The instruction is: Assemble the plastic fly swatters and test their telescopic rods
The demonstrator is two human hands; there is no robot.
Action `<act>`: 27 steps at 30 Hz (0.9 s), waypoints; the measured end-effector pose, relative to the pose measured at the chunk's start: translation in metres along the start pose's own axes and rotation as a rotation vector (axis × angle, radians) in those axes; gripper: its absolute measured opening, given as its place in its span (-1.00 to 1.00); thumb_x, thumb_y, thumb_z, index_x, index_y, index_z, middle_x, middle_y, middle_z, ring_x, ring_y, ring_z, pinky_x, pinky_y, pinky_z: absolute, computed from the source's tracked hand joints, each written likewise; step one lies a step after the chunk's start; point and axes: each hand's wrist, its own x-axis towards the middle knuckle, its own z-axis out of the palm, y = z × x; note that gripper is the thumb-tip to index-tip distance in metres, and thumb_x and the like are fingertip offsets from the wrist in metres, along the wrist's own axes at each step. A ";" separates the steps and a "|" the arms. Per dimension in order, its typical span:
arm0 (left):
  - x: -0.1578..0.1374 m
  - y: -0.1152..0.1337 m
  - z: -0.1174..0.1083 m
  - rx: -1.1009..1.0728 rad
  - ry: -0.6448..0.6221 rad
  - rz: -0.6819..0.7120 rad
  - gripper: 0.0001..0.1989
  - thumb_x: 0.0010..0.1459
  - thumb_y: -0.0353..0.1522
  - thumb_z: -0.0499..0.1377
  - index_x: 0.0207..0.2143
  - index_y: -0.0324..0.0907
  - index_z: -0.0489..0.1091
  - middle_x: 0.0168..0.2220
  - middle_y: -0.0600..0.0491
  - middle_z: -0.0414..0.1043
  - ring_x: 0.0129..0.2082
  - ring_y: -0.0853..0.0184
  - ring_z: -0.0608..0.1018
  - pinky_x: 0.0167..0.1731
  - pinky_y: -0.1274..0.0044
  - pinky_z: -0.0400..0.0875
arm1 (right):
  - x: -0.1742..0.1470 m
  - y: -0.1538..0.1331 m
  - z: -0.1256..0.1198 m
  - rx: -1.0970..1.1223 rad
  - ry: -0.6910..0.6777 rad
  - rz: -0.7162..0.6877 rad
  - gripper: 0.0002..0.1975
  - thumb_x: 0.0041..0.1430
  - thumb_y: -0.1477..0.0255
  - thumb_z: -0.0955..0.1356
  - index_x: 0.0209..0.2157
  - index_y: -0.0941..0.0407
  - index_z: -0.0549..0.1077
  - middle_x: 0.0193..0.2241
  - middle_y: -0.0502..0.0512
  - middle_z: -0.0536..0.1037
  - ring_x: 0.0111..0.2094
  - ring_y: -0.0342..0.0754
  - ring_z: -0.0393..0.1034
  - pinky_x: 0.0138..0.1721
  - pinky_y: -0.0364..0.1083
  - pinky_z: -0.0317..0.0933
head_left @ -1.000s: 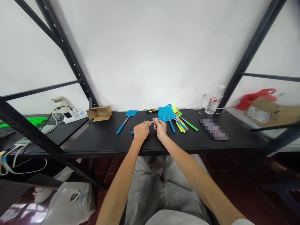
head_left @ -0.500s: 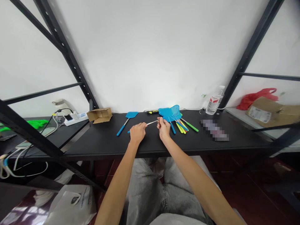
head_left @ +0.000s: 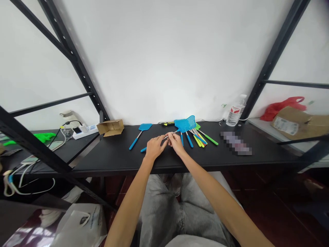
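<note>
Both of my hands are together over the black table, gripping a blue fly swatter (head_left: 143, 149) with a thin metal shaft. My left hand (head_left: 154, 146) is closed around its handle side, and the handle's blue end sticks out to the left. My right hand (head_left: 175, 141) pinches the shaft, its fingers touching those of the left. The held swatter's head overlaps other blue heads, so its outline is hard to separate. Beneath and right lie several swatters with blue, yellow and red handles, and a green swatter (head_left: 211, 140). Another blue swatter (head_left: 145, 127) lies alone at the left.
An open cardboard box (head_left: 111, 128) stands at the table's left end. A black-and-yellow tool (head_left: 167, 124) lies by the wall. On the right are a water bottle (head_left: 234, 112) and a pixelated item (head_left: 236, 143). Black metal posts (head_left: 84, 73) rise at both sides.
My right hand has slid left along the shaft to meet my left hand, which moved slightly right. Less of the shaft shows between them. The swatters on the table lie as before.
</note>
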 end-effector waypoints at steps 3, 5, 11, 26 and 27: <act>0.000 -0.001 -0.001 0.021 -0.002 -0.057 -0.59 0.38 -0.09 -0.06 0.11 0.00 0.39 -0.14 -0.01 0.58 -0.19 0.25 0.58 -0.24 0.53 0.28 | 0.002 0.004 -0.001 0.000 0.000 0.015 -0.53 0.10 -0.05 0.37 -0.33 0.11 0.47 -0.54 -0.06 0.41 -0.64 -0.22 0.22 -0.66 -0.20 0.02; 0.000 -0.001 -0.001 0.047 -0.012 -0.081 -0.58 0.40 -0.09 -0.10 0.06 0.02 0.43 -0.16 0.00 0.58 -0.22 0.26 0.58 -0.27 0.53 0.26 | 0.003 0.005 -0.001 -0.011 0.006 0.027 -0.52 0.07 -0.06 0.38 -0.36 0.11 0.46 -0.53 -0.04 0.44 -0.64 -0.22 0.22 -0.67 -0.21 0.01; -0.001 -0.002 0.000 0.064 -0.026 -0.032 -0.61 0.42 -0.17 -0.14 -0.02 -0.04 0.44 -0.14 -0.02 0.56 -0.16 0.25 0.55 -0.26 0.52 0.27 | 0.002 0.005 -0.001 -0.085 -0.027 0.040 -0.53 0.03 -0.06 0.41 -0.39 0.11 0.49 -0.55 -0.02 0.47 -0.63 -0.20 0.25 -0.64 -0.20 0.05; 0.004 -0.001 0.000 0.108 0.023 -0.111 -0.63 0.41 -0.22 -0.13 -0.08 -0.03 0.46 -0.21 -0.04 0.54 -0.19 0.21 0.53 -0.19 0.42 0.19 | 0.005 0.009 -0.004 0.035 0.228 0.033 -0.57 0.08 0.01 0.39 -0.43 0.13 0.47 -0.53 0.01 0.45 -0.61 -0.21 0.22 -0.68 -0.20 0.00; 0.004 -0.001 0.000 0.112 0.022 -0.120 -0.63 0.41 -0.22 -0.13 -0.09 -0.03 0.46 -0.20 -0.05 0.54 -0.19 0.21 0.52 -0.17 0.41 0.18 | 0.005 0.007 -0.004 0.056 0.256 0.028 -0.57 0.07 0.00 0.39 -0.43 0.13 0.46 -0.50 0.03 0.47 -0.60 -0.22 0.23 -0.69 -0.21 0.00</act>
